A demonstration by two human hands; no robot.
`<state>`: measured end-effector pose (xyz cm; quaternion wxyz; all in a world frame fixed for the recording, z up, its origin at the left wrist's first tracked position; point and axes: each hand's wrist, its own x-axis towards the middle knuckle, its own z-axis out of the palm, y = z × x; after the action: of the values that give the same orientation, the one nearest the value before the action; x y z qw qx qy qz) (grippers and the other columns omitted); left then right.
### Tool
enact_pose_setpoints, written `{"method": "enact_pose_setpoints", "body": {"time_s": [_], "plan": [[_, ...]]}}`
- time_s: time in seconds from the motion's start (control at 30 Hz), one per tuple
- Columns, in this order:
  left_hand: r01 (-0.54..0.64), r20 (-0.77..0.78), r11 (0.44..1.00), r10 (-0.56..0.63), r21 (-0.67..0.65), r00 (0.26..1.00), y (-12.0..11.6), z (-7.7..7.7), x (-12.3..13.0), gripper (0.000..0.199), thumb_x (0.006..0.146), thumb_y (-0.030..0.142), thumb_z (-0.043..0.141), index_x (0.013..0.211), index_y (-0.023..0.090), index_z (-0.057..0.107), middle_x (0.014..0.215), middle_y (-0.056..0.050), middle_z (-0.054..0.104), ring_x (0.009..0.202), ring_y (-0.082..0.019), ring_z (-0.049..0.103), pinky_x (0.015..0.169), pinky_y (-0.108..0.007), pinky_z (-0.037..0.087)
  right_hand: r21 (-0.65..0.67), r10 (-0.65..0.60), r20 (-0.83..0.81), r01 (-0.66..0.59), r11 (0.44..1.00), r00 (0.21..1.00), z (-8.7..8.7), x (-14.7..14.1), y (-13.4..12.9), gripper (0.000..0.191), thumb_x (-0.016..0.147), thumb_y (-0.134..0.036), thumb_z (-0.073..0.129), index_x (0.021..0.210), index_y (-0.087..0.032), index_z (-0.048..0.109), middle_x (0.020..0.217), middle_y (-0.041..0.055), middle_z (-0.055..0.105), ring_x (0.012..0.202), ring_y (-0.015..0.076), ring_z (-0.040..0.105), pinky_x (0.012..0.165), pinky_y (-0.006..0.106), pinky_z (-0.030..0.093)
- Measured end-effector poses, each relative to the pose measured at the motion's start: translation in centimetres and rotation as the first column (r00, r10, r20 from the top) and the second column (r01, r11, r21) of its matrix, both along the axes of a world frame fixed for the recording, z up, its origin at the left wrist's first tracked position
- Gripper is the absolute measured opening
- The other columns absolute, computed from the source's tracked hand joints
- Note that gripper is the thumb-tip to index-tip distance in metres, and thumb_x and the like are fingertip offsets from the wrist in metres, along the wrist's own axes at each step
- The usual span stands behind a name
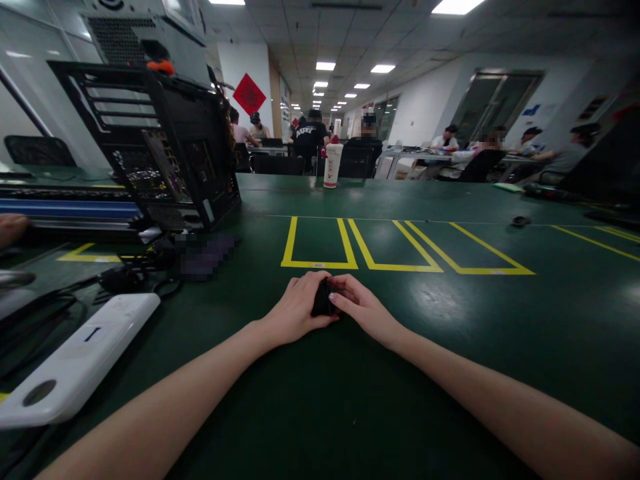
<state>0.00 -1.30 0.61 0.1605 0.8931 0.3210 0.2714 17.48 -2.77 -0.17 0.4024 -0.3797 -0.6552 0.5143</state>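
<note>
Lit room (435,100) beyond yellow-taped green table (310,407); left fingers (309,281), right fingers (353,287) curled round black object (321,301).

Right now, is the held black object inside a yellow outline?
No, the black object is between the left hand and right hand, nearer than the yellow outlines.

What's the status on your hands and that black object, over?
Left hand curled around small black object. Right hand at its right side. Object partly hidden, details unclear. White device lies off left, apart from both hands.
</note>
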Motion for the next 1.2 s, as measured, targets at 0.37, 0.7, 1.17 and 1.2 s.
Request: {"method": "enact_pose_setpoints", "body": {"time_s": [0.37,0.7,1.17,1.2], "plan": [[-0.018,0.009,1.000,0.018,-0.006,1.000,-0.28,0.52,-0.04,0.059,0.072,0.032,0.063,0.120,0.022,0.030,0.113,-0.008,0.048,0.105,-0.025,0.048,0.089,-0.043,0.037,-0.033,-0.016,-0.046,0.014,0.999,0.999,-0.04,0.06,0.16,0.018,0.080,-0.030,0.053,0.096,-0.023,0.048,0.098,0.0018,0.052,0.090,0.0166,0.054,0.075,0.033,0.047],[0.001,-0.015,0.999,-0.001,-0.032,1.000,-0.38,0.79,-0.08,0.056,0.075,0.032,0.061,0.120,0.022,0.030,0.116,-0.009,0.046,0.106,-0.025,0.047,0.089,-0.043,0.037,-0.016,0.034,-0.082,-0.035,0.999,0.996,0.35,0.15,-0.11,0.017,0.078,-0.021,0.057,0.092,-0.022,0.048,0.095,0.0004,0.053,0.094,0.0160,0.054,0.081,0.033,0.045],[0.003,-0.019,1.000,-0.003,-0.020,1.000,-0.36,0.77,-0.14,0.056,0.075,0.032,0.061,0.120,0.021,0.030,0.115,-0.009,0.046,0.106,-0.025,0.047,0.089,-0.043,0.036,0.005,0.036,-0.072,-0.036,0.999,0.997,0.48,0.10,-0.17,0.018,0.078,-0.021,0.057,0.093,-0.022,0.048,0.097,0.0012,0.053,0.095,0.0171,0.053,0.083,0.035,0.044],[0.005,-0.018,1.000,-0.006,-0.021,1.000,-0.37,0.80,-0.17,0.056,0.075,0.032,0.061,0.120,0.022,0.030,0.115,-0.009,0.046,0.106,-0.025,0.047,0.090,-0.043,0.036,0.007,0.024,-0.077,-0.024,1.000,0.997,0.49,0.11,-0.18,0.017,0.078,-0.021,0.057,0.092,-0.022,0.048,0.096,0.0009,0.053,0.094,0.0168,0.054,0.082,0.035,0.044]]}}
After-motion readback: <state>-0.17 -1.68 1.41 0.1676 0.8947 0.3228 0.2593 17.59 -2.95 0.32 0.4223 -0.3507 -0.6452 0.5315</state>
